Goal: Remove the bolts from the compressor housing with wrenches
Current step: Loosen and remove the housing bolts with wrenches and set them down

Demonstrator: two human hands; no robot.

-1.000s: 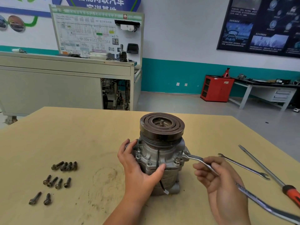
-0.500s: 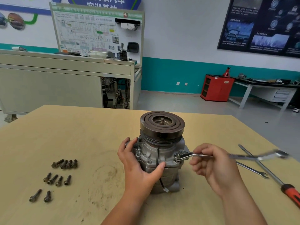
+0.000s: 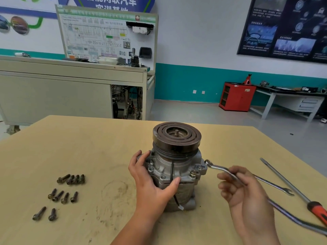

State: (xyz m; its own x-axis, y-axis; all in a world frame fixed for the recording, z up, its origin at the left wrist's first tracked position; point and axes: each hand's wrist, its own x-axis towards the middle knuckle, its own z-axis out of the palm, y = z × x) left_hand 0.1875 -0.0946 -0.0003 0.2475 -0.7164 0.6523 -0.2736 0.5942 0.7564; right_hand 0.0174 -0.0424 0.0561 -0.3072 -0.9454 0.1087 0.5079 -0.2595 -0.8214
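The grey compressor housing (image 3: 174,167), with a dark grooved pulley on top, stands upright mid-table. The left hand (image 3: 150,183) wraps round its near-left side. The right hand (image 3: 246,190) curls around a wrench (image 3: 219,169) whose ring end sits at the housing's right lug. Loose bolts (image 3: 65,191) lie to the left on the tan table (image 3: 88,147). A red cabinet (image 3: 237,97) stands far right.
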